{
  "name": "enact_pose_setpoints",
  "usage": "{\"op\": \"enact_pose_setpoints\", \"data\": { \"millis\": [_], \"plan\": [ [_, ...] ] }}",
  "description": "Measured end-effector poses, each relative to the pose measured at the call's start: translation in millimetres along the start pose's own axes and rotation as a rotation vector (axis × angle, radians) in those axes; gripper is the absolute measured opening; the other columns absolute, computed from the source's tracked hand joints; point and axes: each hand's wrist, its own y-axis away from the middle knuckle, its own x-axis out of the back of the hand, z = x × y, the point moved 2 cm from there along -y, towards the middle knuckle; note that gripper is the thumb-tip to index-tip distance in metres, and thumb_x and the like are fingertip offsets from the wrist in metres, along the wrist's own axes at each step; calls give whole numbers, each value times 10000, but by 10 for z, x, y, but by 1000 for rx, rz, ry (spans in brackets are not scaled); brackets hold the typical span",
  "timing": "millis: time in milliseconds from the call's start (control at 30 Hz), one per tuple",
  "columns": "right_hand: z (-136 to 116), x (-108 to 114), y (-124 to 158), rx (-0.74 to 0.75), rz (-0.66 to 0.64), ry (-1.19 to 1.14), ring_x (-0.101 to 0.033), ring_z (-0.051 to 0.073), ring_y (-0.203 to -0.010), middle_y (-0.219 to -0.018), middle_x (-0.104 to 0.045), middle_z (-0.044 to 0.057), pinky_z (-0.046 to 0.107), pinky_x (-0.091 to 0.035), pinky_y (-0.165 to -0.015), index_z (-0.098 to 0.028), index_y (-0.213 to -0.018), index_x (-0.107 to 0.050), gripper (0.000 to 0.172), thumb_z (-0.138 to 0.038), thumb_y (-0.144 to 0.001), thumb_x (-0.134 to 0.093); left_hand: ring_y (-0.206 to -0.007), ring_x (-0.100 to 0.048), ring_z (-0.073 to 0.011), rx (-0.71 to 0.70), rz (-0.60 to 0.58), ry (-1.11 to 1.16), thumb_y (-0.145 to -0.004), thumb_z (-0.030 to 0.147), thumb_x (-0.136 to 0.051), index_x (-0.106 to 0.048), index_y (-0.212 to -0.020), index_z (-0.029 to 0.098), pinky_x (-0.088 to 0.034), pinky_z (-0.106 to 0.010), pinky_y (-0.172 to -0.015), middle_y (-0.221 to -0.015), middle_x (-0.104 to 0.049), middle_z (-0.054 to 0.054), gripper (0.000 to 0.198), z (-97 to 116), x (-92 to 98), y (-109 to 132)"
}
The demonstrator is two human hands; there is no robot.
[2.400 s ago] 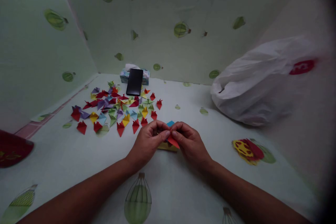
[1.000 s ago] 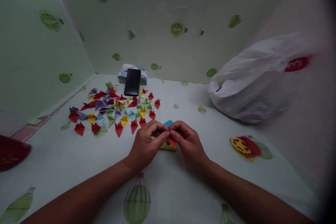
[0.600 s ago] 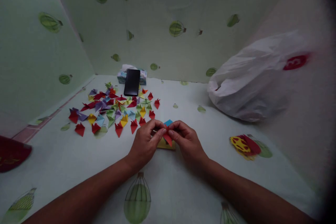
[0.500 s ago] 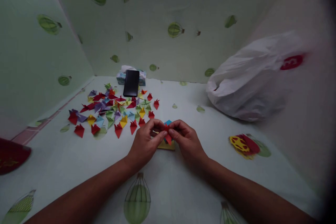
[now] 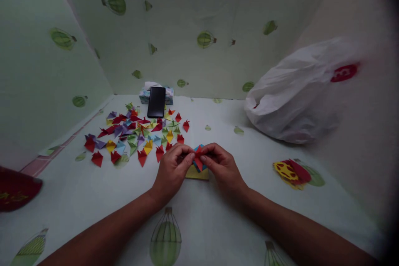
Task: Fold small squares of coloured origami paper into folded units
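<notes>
Between my two hands is a small red origami crane (image 5: 198, 161), its pointed lower end facing me. My left hand (image 5: 175, 167) pinches its left side between thumb and fingers. On the other side my right hand (image 5: 222, 166) grips it the same way. Under and behind the folded paper lie a blue paper square (image 5: 204, 167) and a yellow pad (image 5: 197, 174), both partly hidden by my hands. A spread of folded paper cranes (image 5: 131, 131) in red, yellow, green, blue and purple covers the table to the left, beyond my left hand.
A black phone (image 5: 156, 102) leans on a tissue box (image 5: 145, 96) at the back. To the right stands a big white plastic bag (image 5: 293, 95). Yellow and red paper cutouts (image 5: 291, 172) lie nearer on that side. A dark red object (image 5: 18, 189) sits at the left edge.
Both hands stay pinched on the red crane, with slight finger movement. More of the blue paper and yellow pad shows beneath it. The whole view has shifted slightly.
</notes>
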Motion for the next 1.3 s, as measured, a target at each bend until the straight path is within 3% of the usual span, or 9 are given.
{"op": "enact_pose_setpoints", "data": {
  "millis": [133,367,533,767,967,1167,1300],
  "plan": [
    [-8,13,-1,30,27,58,-593,113,-722,-799,-636,-4,249,-489,-676,-197,-836,-658,87,-241,-800,-724,-768,-574,-159,42,3,-24,-911,300,-575,-649,-837,167,-479,-291,-705,-834,-602,-32,169,0,-8,8],
    [-18,19,-1,38,58,76,-597,122,-750,-823,-639,-2,256,-488,-686,-203,-836,-659,72,-235,-805,-716,-726,-595,-151,242,-14,135,-874,364,-620,-637,-874,158,-492,-280,-703,-788,-629,-14,206,-9,-41,37],
    [2,17,2,7,68,43,-605,117,-734,-825,-653,-3,253,-488,-675,-203,-839,-655,85,-235,-800,-723,-732,-583,-149,290,-37,188,-859,378,-628,-658,-896,144,-482,-273,-702,-814,-649,-26,239,-10,-49,24],
    [32,14,-11,16,-10,82,-610,120,-713,-813,-656,5,275,-495,-682,-199,-868,-666,76,-245,-823,-706,-693,-549,-125,272,7,224,-852,323,-633,-637,-862,157,-445,-246,-671,-771,-623,2,166,-16,-47,25],
    [11,18,17,120,-26,205,-621,161,-781,-863,-633,29,324,-512,-706,-209,-879,-656,31,-230,-857,-661,-670,-534,-130,257,4,163,-856,355,-623,-634,-753,154,-422,-250,-647,-708,-617,-2,226,-5,-40,22],
    [1,28,42,244,-16,404,-610,166,-792,-864,-616,31,316,-497,-689,-223,-902,-675,79,-172,-879,-620,-701,-576,-151,246,41,202,-786,314,-689,-678,-786,158,-457,-262,-664,-740,-643,-15,157,24,-46,15],
    [-2,26,42,277,-23,461,-605,170,-789,-859,-608,33,320,-491,-689,-220,-908,-671,89,-167,-895,-600,-716,-566,-156,247,22,156,-825,327,-655,-692,-795,157,-449,-270,-683,-744,-644,-21,177,21,-41,30]
  ]
}}
